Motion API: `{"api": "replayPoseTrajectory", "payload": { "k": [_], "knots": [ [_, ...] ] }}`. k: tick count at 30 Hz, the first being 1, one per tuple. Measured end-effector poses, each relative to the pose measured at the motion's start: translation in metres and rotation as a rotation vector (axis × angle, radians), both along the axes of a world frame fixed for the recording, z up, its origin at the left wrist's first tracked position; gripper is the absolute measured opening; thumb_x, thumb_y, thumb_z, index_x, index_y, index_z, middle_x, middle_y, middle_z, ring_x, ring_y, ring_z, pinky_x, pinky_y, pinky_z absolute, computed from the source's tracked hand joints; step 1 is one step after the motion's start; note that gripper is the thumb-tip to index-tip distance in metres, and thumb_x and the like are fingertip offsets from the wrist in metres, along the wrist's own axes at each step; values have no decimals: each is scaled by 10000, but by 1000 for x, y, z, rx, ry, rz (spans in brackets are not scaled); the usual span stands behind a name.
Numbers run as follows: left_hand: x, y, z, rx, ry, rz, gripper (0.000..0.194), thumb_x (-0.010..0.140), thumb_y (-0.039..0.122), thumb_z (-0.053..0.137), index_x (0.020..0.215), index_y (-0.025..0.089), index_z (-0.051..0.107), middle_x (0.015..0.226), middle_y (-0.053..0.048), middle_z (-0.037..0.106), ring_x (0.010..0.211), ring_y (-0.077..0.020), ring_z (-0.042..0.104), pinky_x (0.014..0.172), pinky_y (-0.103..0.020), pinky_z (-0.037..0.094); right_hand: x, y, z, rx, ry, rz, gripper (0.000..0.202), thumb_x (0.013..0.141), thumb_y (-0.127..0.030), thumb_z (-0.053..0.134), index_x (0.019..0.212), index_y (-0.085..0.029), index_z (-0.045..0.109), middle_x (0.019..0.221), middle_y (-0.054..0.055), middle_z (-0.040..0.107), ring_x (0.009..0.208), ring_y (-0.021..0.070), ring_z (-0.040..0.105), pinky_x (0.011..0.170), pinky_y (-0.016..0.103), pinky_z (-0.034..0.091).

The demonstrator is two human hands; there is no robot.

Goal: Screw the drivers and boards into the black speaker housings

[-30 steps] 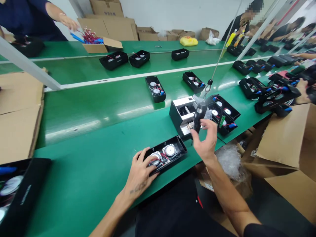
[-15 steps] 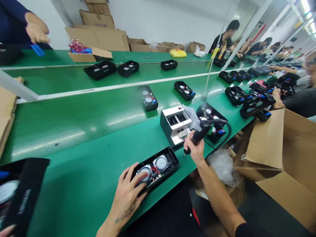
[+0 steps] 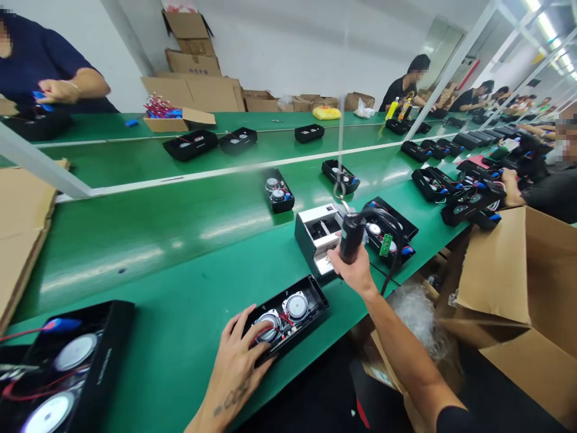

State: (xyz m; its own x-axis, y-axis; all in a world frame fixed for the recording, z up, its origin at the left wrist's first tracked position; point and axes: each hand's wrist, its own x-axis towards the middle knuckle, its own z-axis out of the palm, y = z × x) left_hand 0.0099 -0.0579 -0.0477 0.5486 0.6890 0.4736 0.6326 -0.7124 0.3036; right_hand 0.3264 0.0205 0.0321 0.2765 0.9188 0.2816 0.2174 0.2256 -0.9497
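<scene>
My left hand (image 3: 238, 355) grips the left end of a black speaker housing (image 3: 319, 293), its fingers reaching over the edge beside one of two round speakers. Red wires run between the speakers. In my right hand (image 3: 358, 273) is a black electric screwdriver (image 3: 350, 237), raised beyond the housing's right end and held roughly upright. Its cable loops to the right, and a hanging ring touches or sits near its top. Just behind the screwdriver stands a white-and-black screw feeder (image 3: 306, 243), partly hidden by my right hand.
More speaker housings (image 3: 280, 195) lie on the green bench (image 3: 180, 294), with a large one (image 3: 110, 355) at lower left. Open cardboard boxes (image 3: 500, 264) stand at right, near clear plastic wrap (image 3: 417, 319). Co-workers sit across and along the line.
My right hand has lifted the screwdriver and turned it more upright near the hanging ring. My left hand stays on the speaker housing. The co-worker at upper left has drawn back a hand.
</scene>
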Motion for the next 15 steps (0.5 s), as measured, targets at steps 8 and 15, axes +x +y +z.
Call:
{"api": "replayPoseTrajectory", "payload": {
  "k": [8, 15],
  "knots": [
    [2, -3, 1, -45, 16, 1, 53, 900, 234, 765, 864, 272, 772, 1221, -23, 797, 1459, -394, 527, 1131, -584, 458, -53, -63, -2, 261, 365, 204, 474, 1023, -355, 690, 1428, -329, 445, 667, -117, 533, 406, 110, 482, 412, 263, 446],
    [1, -4, 1, -66, 28, -2, 46, 906, 217, 773, 913, 260, 787, 1235, -25, 800, 1466, -431, 517, 1138, -613, 454, -76, -64, -16, 267, 409, 260, 521, 1022, -348, 727, 1463, -323, 451, 718, -100, 547, 393, 86, 486, 387, 237, 442]
  ]
}}
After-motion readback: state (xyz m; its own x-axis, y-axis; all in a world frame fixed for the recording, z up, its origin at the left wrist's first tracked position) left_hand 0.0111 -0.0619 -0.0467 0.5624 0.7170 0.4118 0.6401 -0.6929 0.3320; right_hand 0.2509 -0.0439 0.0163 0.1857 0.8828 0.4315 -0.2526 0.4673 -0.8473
